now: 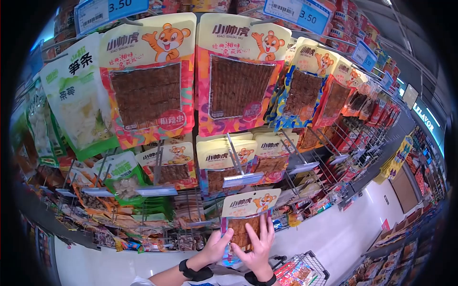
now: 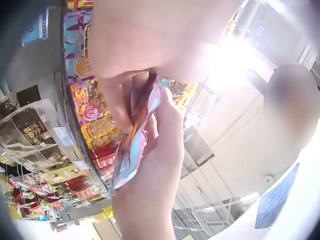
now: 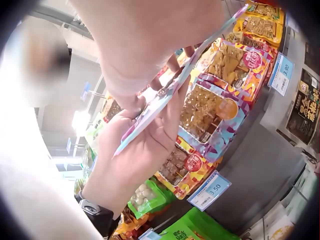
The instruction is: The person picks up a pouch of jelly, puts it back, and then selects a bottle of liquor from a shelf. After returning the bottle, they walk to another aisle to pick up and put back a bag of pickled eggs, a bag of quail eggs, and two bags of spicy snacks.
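Note:
In the head view, a snack packet [image 1: 241, 204] with a cream header, a cartoon tiger and a clear window onto brown strips is held up at the bottom middle. My left hand [image 1: 217, 247] grips its left side, thumb on the front and fingers behind. The right hand [image 1: 257, 245] lies on its front, fingers spread and straight over the window. Seen edge-on in the right wrist view, the packet [image 3: 167, 97] passes between the left palm [image 3: 145, 145] and the right hand. Its shiny pink-blue edge [image 2: 132, 155] also shows in the left wrist view.
Ahead, a rack carries similar tiger packets [image 1: 238, 86] on metal hooks, beside green-and-white bags [image 1: 76, 95]. Price tags [image 1: 298, 14] project from the hook ends. A shopping cart [image 1: 315, 262] holding packets stands at lower right on the pale floor [image 1: 348, 238].

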Motion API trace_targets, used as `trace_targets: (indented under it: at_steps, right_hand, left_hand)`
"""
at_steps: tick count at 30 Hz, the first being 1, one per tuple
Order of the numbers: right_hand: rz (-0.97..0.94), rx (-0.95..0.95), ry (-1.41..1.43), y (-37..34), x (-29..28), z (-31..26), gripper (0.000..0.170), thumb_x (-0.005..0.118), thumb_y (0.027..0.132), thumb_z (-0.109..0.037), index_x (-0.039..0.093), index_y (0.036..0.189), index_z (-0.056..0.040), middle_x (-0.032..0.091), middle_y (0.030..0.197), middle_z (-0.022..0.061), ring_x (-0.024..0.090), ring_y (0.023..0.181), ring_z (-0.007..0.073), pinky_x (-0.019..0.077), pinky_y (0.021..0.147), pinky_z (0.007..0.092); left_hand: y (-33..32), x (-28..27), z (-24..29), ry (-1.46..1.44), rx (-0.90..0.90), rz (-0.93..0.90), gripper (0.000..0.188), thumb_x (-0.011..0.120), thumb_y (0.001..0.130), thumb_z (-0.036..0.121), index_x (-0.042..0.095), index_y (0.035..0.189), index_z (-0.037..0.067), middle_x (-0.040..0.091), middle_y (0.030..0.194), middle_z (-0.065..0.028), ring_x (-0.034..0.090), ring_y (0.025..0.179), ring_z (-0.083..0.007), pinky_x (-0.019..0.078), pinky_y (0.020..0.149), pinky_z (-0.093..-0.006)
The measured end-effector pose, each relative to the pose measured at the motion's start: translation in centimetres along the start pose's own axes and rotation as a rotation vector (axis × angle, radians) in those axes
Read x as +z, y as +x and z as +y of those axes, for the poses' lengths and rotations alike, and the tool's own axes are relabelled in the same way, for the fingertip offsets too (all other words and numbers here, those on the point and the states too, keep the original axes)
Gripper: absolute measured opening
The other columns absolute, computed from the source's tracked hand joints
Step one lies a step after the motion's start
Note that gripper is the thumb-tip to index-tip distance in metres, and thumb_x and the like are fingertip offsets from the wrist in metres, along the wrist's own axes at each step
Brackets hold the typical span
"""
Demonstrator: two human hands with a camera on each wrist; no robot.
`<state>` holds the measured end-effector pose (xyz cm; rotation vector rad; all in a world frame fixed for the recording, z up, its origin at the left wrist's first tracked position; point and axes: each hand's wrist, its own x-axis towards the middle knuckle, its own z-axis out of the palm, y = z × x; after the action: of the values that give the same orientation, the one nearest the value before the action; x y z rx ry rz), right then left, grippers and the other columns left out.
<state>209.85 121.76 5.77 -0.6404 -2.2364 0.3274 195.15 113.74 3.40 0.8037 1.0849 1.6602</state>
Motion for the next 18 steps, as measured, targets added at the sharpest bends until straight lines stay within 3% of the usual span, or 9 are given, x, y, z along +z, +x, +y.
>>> trace_targets:
  at_steps: [4, 6, 7, 8, 10, 12, 14, 15, 18]
  right_hand:
    - [0.065, 0.117, 0.089, 0.7, 0.1, 0.6, 0.083, 0.086, 0.079, -0.034, 0.049, 0.148, -0.0087, 0.03, 0.16, 0.0334, 0.032, 0.146, 0.05, 0.0287, 0.116, 0.0577]
    - [0.303, 0.357, 0.535, 0.5, 1.4, 1.5, 0.084, 0.081, 0.084, -0.021, 0.036, 0.154, -0.0055, 0.026, 0.165, 0.0262, 0.031, 0.15, 0.0377, 0.0255, 0.12, 0.0534]
    - [0.316, 0.473, 0.666, 0.8, 0.8, 1.1, 0.08, 0.076, 0.089, -0.009, 0.03, 0.155, -0.0027, 0.027, 0.163, 0.0245, 0.038, 0.145, 0.0295, 0.0325, 0.119, 0.0455]
    - [0.367, 0.586, 0.927, 0.9, 1.3, 1.8, 0.075, 0.074, 0.09, -0.005, 0.033, 0.153, -0.0013, 0.041, 0.154, 0.0233, 0.05, 0.135, 0.0257, 0.042, 0.111, 0.0375]
    - [0.19, 0.69, 1.113, 1.8, 0.1, 2.4, 0.07, 0.074, 0.091, -0.002, 0.037, 0.15, 0.0002, 0.055, 0.14, 0.0207, 0.059, 0.122, 0.0197, 0.0495, 0.102, 0.0331]
    - [0.24, 0.683, 1.207, 2.4, 0.0, 2.7, 0.061, 0.074, 0.092, 0.001, 0.04, 0.144, 0.0023, 0.068, 0.122, 0.0145, 0.066, 0.105, 0.0143, 0.0538, 0.093, 0.0287]
    - [0.28, 0.641, 1.144, 2.7, 0.1, 3.0, 0.06, 0.074, 0.092, 0.001, 0.041, 0.143, 0.0027, 0.069, 0.12, 0.0144, 0.067, 0.104, 0.0139, 0.0539, 0.092, 0.0277]
    - [0.278, 0.632, 1.142, 2.9, 0.1, 3.2, 0.06, 0.074, 0.092, 0.001, 0.041, 0.143, 0.0027, 0.069, 0.12, 0.0144, 0.067, 0.104, 0.0139, 0.0539, 0.092, 0.0277]
    - [0.285, 0.613, 1.036, 3.5, 0.1, 3.3, 0.06, 0.074, 0.091, 0.001, 0.043, 0.142, 0.003, 0.07, 0.118, 0.0146, 0.067, 0.103, 0.0136, 0.054, 0.09, 0.0268]
  left_hand:
    - [0.1, -0.4, 1.0, 0.047, -0.055, 0.029, 0.045, 0.046, 0.112, 0.034, 0.061, 0.131, -0.004, 0.068, 0.119, -0.0057, 0.06, 0.107, -0.0107, 0.0481, 0.096, -0.0298]
    - [0.4, -0.7, 1.3, 0.078, 0.012, 0.037, 0.045, 0.047, 0.111, 0.034, 0.06, 0.132, -0.005, 0.066, 0.122, -0.0049, 0.057, 0.111, -0.0103, 0.0455, 0.1, -0.0296]
    - [0.6, -1.9, 0.6, 0.077, -0.062, 0.026, 0.043, 0.049, 0.111, 0.032, 0.058, 0.133, -0.004, 0.065, 0.124, -0.0041, 0.055, 0.114, -0.01, 0.0435, 0.103, -0.0296]
    - [0.5, -2.2, 0.2, 0.074, -0.071, 0.029, 0.043, 0.049, 0.111, 0.032, 0.058, 0.133, -0.004, 0.065, 0.124, -0.0041, 0.055, 0.114, -0.01, 0.0435, 0.103, -0.0296]
    - [0.9, -2.4, 0.6, 0.093, 0.012, 0.075, 0.039, 0.05, 0.111, 0.028, 0.059, 0.133, -0.003, 0.064, 0.123, -0.0017, 0.055, 0.114, -0.0088, 0.0435, 0.103, -0.0295]
    - [1.6, -2.0, 2.2, 0.04, -0.067, 0.062, 0.039, 0.056, 0.107, 0.022, 0.055, 0.137, -0.003, 0.06, 0.133, -0.0075, 0.054, 0.123, -0.014, 0.0437, 0.106, -0.0329]
    - [1.7, 0.4, 5.0, 0.256, 0.326, 0.252, 0.048, 0.067, 0.098, 0.019, 0.053, 0.14, -0.001, 0.051, 0.146, -0.0165, 0.05, 0.135, -0.0263, 0.0419, 0.11, -0.0413]
    - [2.0, 0.4, 5.8, 0.253, 0.334, 0.252, 0.048, 0.067, 0.098, 0.019, 0.053, 0.14, -0.001, 0.051, 0.146, -0.0165, 0.05, 0.135, -0.0263, 0.0419, 0.11, -0.0413]
    - [2.6, 0.4, 8.1, 0.787, 0.685, 0.385, 0.055, 0.075, 0.089, 0.016, 0.053, 0.138, 0.0, 0.042, 0.152, -0.0238, 0.045, 0.14, -0.0364, 0.0387, 0.113, -0.0457]
